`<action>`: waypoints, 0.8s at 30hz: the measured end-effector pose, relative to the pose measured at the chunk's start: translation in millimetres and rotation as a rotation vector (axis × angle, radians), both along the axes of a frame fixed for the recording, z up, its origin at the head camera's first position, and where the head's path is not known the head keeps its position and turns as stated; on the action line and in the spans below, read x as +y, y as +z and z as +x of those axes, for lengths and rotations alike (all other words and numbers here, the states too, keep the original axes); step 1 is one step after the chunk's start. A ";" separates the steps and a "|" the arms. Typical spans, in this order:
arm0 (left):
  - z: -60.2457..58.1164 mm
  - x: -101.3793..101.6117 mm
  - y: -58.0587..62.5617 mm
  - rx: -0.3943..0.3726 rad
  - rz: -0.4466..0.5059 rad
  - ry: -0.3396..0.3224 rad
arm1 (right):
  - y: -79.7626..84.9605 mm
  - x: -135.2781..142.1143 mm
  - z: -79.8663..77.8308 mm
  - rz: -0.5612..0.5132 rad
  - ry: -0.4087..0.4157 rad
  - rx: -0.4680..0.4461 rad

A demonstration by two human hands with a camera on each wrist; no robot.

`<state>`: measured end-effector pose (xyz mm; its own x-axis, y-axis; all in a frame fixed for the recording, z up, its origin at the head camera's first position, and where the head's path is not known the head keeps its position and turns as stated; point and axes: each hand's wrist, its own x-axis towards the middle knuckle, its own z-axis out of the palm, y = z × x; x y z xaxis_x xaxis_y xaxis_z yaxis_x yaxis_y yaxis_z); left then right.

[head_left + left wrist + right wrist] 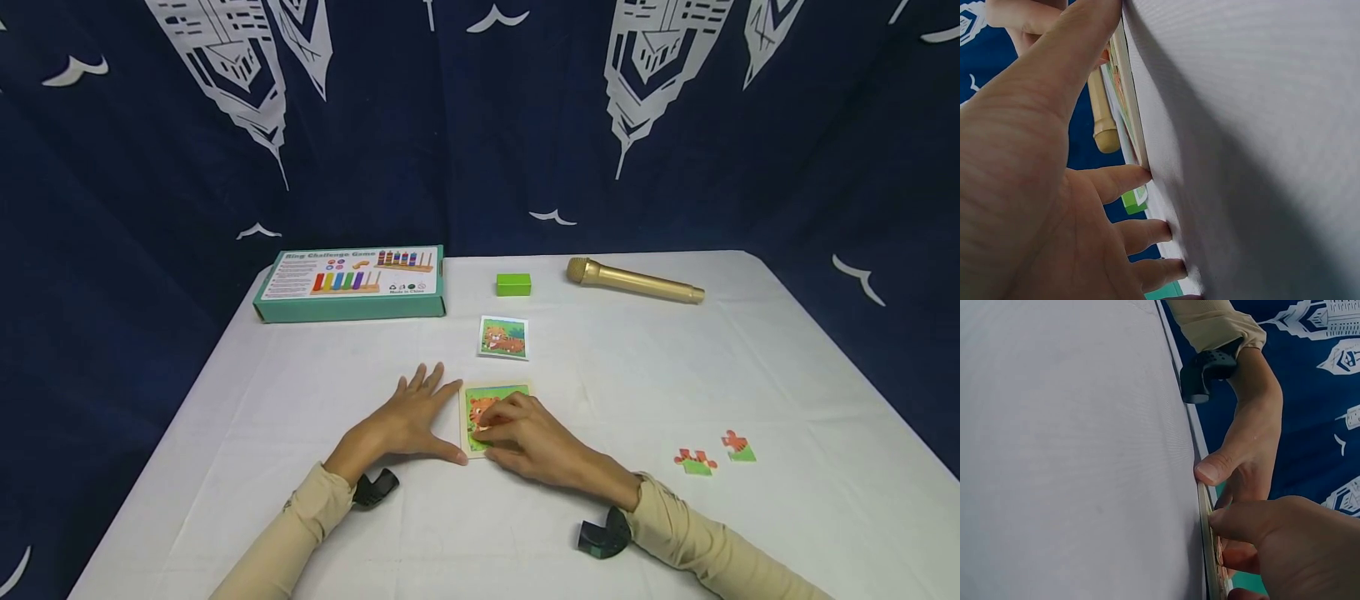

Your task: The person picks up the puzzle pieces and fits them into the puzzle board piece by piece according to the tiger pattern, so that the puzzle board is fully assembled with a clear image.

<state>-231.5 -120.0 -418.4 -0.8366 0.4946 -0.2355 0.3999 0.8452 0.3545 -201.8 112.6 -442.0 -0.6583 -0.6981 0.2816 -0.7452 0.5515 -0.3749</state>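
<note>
Right hand (538,442), grip unclear, partly hides the puzzle (483,402); left hand (408,422) spread; card (503,338) beyond, loose pieces (739,447) rightward.

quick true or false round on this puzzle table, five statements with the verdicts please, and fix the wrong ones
1. The left hand touches the edge of the puzzle board. True.
2. The gold microphone lies left of the green block. False: it lies to the right of it.
3. Two loose puzzle pieces lie to the right of the board. True.
4. The right hand rests on the game box. False: its fingers are at the puzzle board.
5. The tiger card lies on top of the board. False: it lies beyond the board, apart from it.
</note>
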 end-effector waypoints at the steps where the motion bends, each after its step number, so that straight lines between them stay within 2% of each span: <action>1: 0.0 0.0 0.1 0.000 0.001 0.000 | 0.6 -0.2 0.3 0.009 0.008 0.007; 6: 0.1 0.1 0.2 0.000 -0.001 -0.002 | 3.8 -0.5 2.2 0.053 0.045 0.077; 10: -0.1 0.2 -0.5 0.010 -0.004 -0.005 | 5.4 -0.6 3.6 0.098 0.044 0.118; 24: -0.5 -0.6 -0.8 0.013 -0.003 -0.010 | 4.4 0.3 3.8 0.094 0.033 0.041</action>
<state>-232.0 -120.6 -419.1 -0.8350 0.5020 -0.2255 0.4127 0.8422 0.3469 -198.0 112.9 -437.6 -0.6236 -0.7439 0.2402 -0.7774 0.5575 -0.2914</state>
